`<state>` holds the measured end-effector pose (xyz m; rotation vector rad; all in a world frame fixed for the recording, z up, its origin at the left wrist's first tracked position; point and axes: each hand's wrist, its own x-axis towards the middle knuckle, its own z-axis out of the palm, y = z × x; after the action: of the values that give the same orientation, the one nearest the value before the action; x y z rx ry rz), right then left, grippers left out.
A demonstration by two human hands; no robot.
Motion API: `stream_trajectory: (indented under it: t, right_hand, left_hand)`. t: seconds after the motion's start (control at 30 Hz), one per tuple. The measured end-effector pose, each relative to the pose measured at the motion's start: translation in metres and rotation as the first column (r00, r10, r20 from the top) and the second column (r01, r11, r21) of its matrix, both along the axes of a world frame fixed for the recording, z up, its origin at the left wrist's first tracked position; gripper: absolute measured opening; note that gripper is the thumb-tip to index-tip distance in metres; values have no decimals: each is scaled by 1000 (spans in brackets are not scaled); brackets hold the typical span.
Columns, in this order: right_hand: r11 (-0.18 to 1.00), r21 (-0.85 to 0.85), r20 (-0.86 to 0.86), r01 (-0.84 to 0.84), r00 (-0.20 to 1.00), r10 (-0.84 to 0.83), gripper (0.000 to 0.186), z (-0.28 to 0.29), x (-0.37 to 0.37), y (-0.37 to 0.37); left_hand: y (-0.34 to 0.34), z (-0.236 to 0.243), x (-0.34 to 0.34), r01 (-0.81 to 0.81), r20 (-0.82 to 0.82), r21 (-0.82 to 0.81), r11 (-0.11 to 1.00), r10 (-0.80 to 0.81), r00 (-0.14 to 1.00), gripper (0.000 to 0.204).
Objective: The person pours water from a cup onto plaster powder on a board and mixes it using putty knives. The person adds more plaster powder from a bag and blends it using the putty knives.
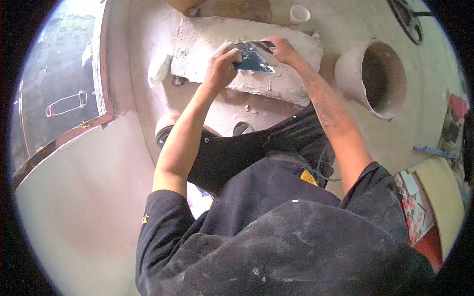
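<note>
Both arms reach forward over a rough slab [197, 49] caked with white plaster. My left hand [223, 63] is closed on the left end of a wide, flat metal plastering blade [256, 60]. On the blade's upper right corner, my right hand [284, 50] has its fingers closed too. The blade's face is dark and shiny, with pale plaster smears. It is held tilted above the slab; whether its lower edge touches the plaster I cannot tell. Any handle is hidden by my hands.
A large plaster-coated bucket [350, 74] lies on its side to the right, its mouth dark. Behind the slab stands a small white cup [299, 15]. A whitish lump [159, 68] lies left of the slab. Crumbs dot the floor near my legs. Boxes [417, 207] sit at right.
</note>
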<state>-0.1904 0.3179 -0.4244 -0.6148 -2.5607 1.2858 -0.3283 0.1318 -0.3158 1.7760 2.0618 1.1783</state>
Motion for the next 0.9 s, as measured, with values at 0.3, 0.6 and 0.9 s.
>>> stream_trajectory:
  t: [0.3, 0.6, 0.9]
  right_hand:
    - [990, 142, -67, 18, 998, -9, 44, 77, 42, -58]
    - [983, 183, 15, 27, 999, -30, 31, 63, 30, -93]
    - [900, 433, 41, 56, 996, -82, 16, 8, 12, -56]
  left_hand:
    - [-11, -36, -24, 110, -430, -204, 973, -190, 882, 11]
    - [-1, -35, -5, 249, -424, -58, 967, -250, 871, 10]
    - [4, -39, -45, -288, -309, -529, 798, 135, 941, 14]
